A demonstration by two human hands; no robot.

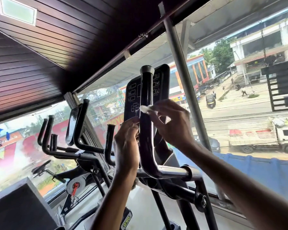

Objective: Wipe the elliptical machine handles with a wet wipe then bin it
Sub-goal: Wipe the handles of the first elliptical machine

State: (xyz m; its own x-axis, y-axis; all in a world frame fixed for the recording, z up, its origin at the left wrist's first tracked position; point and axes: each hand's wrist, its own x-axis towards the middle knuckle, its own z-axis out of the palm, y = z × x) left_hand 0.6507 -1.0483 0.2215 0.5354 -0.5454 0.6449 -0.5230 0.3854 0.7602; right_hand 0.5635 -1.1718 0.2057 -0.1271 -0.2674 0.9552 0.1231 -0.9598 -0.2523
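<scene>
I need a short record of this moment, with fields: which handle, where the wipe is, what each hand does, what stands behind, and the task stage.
handle: upright black handle, nearest the camera, with a grey end cap on top
wipe: white wet wipe, pressed on the handle about mid-height
right hand: right hand pinches the wipe against the handle
left hand: left hand at the handle's left side, fingers against it; grip unclear
behind: dark console
stage: wipe on handle, not yet binned; no bin in view

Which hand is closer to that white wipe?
Right. The right hand pinches the wipe against the handle; the left hand holds the handle lower down, below the wipe.
</scene>
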